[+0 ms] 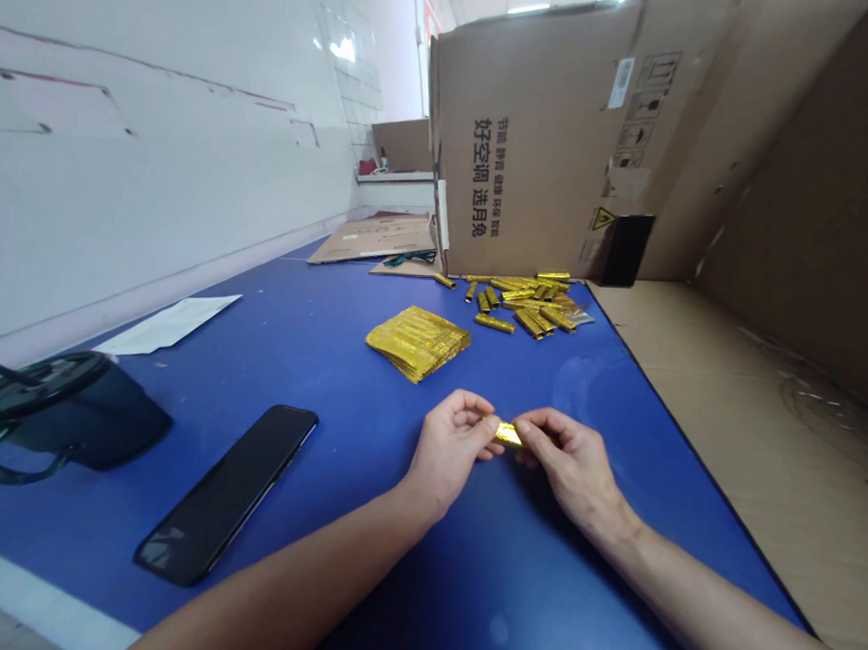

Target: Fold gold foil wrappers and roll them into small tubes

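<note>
Between my two hands is a small strip of shiny gold foil (507,434), held just above the blue table. My left hand (451,444) pinches its left end between thumb and fingers. The right end sits in the closed fingertips of my right hand (564,458). Both ends of the foil are hidden by the fingers. Beyond my hands lies a stack of flat gold foil sheets (417,342). Farther back, a loose pile of small rolled or folded gold foil pieces (529,306) is scattered near a large carton.
The blue table (316,348) carries a black phone (228,494), a dark lidded mug with a straw (101,414) and a white paper (176,324) on the left. A large cardboard carton (545,156) stands at the back, with flat cardboard (377,235) beside it.
</note>
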Available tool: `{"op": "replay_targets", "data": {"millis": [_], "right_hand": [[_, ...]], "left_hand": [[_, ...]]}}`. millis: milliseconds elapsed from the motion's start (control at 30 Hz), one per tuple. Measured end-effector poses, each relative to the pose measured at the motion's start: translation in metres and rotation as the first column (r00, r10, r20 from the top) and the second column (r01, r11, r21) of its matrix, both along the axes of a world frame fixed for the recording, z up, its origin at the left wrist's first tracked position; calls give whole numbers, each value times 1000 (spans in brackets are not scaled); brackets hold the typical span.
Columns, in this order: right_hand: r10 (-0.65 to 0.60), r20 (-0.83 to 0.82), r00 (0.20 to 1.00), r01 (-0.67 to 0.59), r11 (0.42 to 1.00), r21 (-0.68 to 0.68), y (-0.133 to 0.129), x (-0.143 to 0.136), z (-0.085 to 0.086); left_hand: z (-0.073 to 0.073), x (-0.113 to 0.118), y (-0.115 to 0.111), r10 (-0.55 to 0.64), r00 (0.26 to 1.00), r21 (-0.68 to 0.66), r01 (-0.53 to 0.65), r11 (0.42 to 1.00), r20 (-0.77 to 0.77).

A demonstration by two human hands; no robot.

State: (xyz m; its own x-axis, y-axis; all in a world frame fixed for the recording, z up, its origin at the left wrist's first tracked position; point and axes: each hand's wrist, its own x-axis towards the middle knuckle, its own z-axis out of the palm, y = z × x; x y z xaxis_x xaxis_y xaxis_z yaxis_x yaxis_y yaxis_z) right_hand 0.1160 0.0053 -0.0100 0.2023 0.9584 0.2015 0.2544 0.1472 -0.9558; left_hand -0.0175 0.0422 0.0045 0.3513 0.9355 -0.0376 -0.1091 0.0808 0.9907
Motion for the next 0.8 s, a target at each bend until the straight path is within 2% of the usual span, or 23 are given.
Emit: {"op": "replay_targets", "data": {"millis": [200, 633, 800], "right_hand": [[0, 75, 997, -5, 998, 69, -3, -2, 2], [-5, 208, 978, -22, 992, 126, -5, -3, 2], [0, 225, 974, -33, 989, 144, -5, -2, -1]], "left_hand": [[0, 0, 1, 26, 1000, 25, -26, 999, -3], [1, 1, -1, 12, 998, -98, -6, 995, 66], [-1, 1, 1, -21, 1000, -117, 23, 993, 13]]}}
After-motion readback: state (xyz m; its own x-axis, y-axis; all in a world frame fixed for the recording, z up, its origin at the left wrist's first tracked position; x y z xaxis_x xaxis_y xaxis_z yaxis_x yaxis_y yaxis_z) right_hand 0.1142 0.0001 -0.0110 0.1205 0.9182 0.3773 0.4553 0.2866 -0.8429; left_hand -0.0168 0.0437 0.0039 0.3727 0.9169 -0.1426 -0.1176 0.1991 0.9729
